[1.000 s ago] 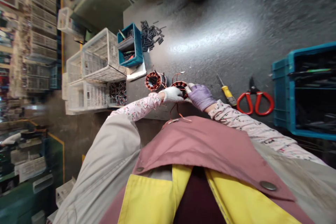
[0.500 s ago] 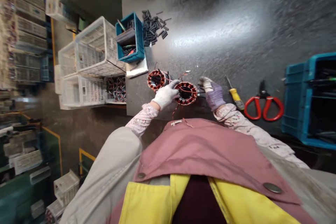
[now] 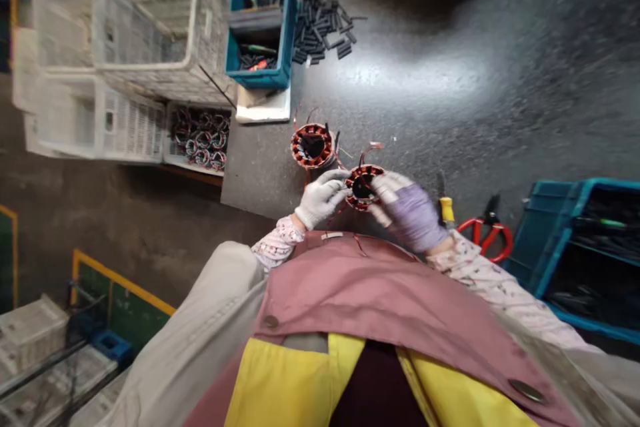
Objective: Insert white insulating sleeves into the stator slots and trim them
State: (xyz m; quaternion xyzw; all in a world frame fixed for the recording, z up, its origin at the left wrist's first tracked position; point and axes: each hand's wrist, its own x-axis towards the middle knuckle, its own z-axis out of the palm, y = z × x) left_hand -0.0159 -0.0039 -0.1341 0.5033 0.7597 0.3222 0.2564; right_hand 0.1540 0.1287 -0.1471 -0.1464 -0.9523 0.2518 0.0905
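Moved: purple-gloved right hand point(image 3: 413, 217), blurred, has closed onto copper-wound stator point(image 3: 363, 188), held above bench edge point(image 3: 260, 173). White-gloved left hand point(image 3: 321, 199) also grips it, fingers narrow on rim, fingertips partly hidden. Second stator point(image 3: 313, 145) stands just beside.

A copper motor coil point(image 3: 362, 188) between the white-gloved left hand point(image 3: 321, 199) and purple-gloved right hand point(image 3: 413, 215), another coil point(image 3: 313, 145) just above.

Worn on the person's head, the one camera faces forward and down, close above the pink apron point(image 3: 380, 287) at 6 o'clock, the copper-wound stator point(image 3: 363, 188) between the white-gloved left hand point(image 3: 321, 199) and purple-gloved right hand point(image 3: 413, 217) at centre, and the workbench point(image 3: 425, 113) toward 12 o'clock, its edges perhaps lens-warped.
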